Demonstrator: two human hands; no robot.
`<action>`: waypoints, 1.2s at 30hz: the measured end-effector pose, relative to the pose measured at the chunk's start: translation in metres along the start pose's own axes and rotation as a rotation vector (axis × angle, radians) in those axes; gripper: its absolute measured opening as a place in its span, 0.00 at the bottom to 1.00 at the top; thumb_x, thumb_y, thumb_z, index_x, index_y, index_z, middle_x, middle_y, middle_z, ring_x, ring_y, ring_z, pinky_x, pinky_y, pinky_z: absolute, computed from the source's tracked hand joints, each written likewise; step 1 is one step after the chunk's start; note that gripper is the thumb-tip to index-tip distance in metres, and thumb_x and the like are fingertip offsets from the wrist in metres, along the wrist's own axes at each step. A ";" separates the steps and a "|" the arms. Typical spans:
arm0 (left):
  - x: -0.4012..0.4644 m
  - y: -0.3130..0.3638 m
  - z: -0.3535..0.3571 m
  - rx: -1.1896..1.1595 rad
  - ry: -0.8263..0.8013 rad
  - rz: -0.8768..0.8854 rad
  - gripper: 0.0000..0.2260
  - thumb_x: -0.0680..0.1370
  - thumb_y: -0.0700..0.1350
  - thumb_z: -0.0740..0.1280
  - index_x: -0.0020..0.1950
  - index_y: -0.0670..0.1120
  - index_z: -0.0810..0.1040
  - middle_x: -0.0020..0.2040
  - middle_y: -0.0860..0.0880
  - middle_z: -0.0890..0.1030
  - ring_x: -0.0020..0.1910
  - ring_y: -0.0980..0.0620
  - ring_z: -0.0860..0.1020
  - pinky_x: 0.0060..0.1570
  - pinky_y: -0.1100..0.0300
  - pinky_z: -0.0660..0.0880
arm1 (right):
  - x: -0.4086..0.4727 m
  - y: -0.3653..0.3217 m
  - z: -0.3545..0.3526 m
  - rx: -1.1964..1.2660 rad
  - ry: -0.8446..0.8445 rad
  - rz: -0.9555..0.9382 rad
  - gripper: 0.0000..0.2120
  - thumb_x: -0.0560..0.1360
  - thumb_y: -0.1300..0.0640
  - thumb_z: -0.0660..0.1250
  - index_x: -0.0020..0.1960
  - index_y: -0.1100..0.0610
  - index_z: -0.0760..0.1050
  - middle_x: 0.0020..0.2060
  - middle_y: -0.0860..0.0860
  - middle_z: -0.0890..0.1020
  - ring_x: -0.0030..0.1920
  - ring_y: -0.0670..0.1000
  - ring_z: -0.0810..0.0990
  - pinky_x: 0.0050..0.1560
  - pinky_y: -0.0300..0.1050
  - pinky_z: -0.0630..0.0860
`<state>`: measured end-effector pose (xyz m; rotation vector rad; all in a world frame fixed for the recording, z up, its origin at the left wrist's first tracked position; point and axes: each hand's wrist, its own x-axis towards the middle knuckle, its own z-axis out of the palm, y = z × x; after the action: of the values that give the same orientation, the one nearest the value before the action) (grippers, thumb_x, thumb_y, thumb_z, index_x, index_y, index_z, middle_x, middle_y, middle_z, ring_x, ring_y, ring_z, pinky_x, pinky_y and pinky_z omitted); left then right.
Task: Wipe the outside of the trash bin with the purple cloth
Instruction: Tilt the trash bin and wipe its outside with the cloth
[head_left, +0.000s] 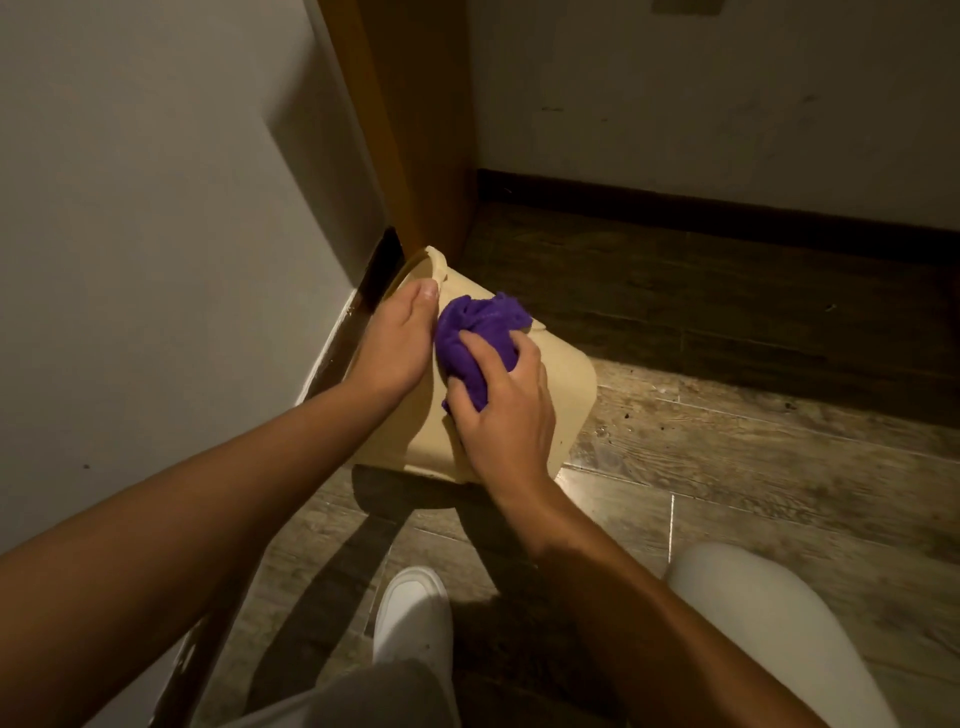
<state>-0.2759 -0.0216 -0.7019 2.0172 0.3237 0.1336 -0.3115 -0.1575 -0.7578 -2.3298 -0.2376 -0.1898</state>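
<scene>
While bunched under the right hand (506, 410), purple cloth (480, 338) pressed against tipped beige trash bin (563, 384), fingers curled around it. Left hand (395, 343) closed on bin's rim, apparently, thumb on top.

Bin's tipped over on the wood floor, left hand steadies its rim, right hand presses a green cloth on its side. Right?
Not quite: the cloth is purple, not green, as the head view shows. The rest holds: the bin is tipped on the wood floor, left hand at its rim, right hand pressing the cloth on its side.

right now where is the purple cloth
In the head view the purple cloth is bunched under the right hand, pressed on the tilted bin just left of centre, beside the left hand gripping the bin's rim.
</scene>
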 end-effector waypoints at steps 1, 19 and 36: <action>0.002 0.001 0.001 0.020 0.004 -0.009 0.16 0.86 0.54 0.53 0.47 0.51 0.77 0.40 0.52 0.78 0.36 0.64 0.77 0.37 0.67 0.73 | -0.007 0.000 0.004 -0.014 -0.009 -0.009 0.25 0.78 0.42 0.65 0.74 0.41 0.68 0.74 0.55 0.68 0.68 0.56 0.71 0.61 0.52 0.74; -0.021 -0.004 -0.004 -0.179 -0.423 -0.330 0.17 0.82 0.65 0.54 0.67 0.62 0.71 0.59 0.59 0.79 0.60 0.58 0.75 0.62 0.52 0.68 | -0.001 0.013 0.029 0.165 0.044 0.129 0.26 0.84 0.42 0.53 0.81 0.40 0.56 0.82 0.51 0.60 0.81 0.60 0.58 0.73 0.67 0.65; -0.017 -0.014 0.004 -0.094 -0.134 -0.269 0.14 0.82 0.64 0.55 0.48 0.64 0.79 0.45 0.62 0.83 0.47 0.60 0.79 0.40 0.63 0.69 | -0.017 0.097 0.031 -0.012 0.036 0.528 0.23 0.86 0.49 0.57 0.80 0.47 0.64 0.79 0.57 0.65 0.74 0.62 0.68 0.68 0.61 0.72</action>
<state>-0.2932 -0.0237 -0.7150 1.8598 0.4894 -0.1514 -0.3042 -0.2037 -0.8504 -2.3107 0.3970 0.0305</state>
